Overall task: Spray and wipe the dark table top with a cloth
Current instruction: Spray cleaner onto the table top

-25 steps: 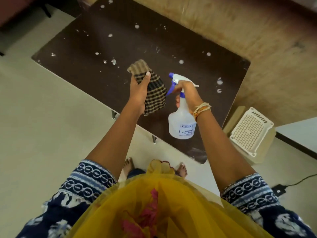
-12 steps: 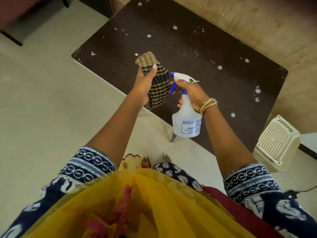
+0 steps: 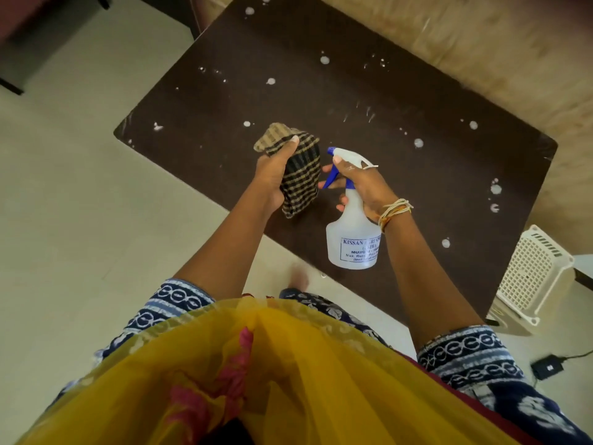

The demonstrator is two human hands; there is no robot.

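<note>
The table [image 3: 369, 175] lies below and ahead of the person, its dark top dotted all over with white blobs and a few thin streaks; no part looks wiped, so I judge the task to be at its start, with spraying in hand and all the wiping left. The right hand [image 3: 362, 187] is wrapped round the neck of the bottle [image 3: 353, 242], fingers at the blue trigger, nozzle aimed across the top. The left hand [image 3: 272, 178] grips the folded cloth [image 3: 301, 175], held in the air above the near edge, not on the surface.
</note>
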